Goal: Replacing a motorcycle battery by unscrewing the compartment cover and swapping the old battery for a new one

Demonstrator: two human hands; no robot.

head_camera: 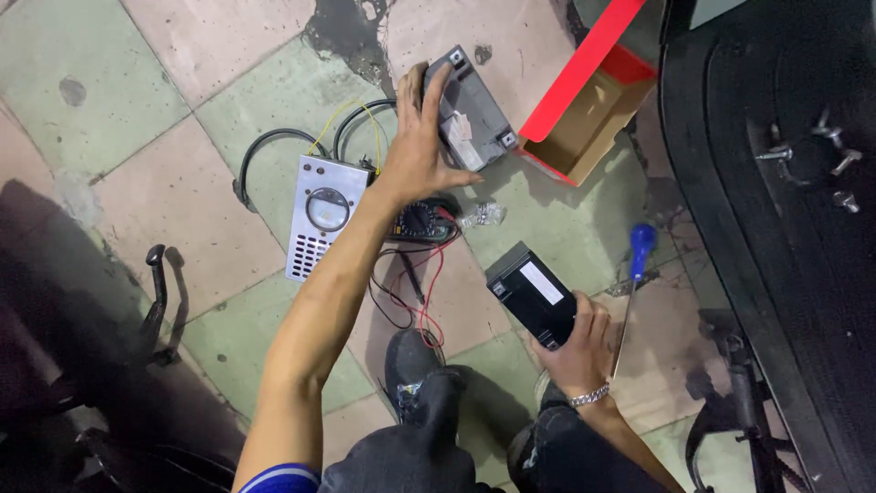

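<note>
My left hand [422,139] reaches forward with fingers spread and rests against the near side of a grey battery [475,102] lying on the tiled floor. My right hand [577,346], with a metal bracelet on the wrist, grips the near end of a black battery [532,292] with a white label, held just above the floor. A multimeter [422,222] with red and black leads [415,297] lies below my left forearm.
A silver metal box with a round gauge [321,215] and black cables sits at centre left. An open red cardboard box [590,108] lies at upper right. A blue-handled screwdriver [636,272] lies beside a dark vehicle body [785,228]. My shoe [408,362] is below.
</note>
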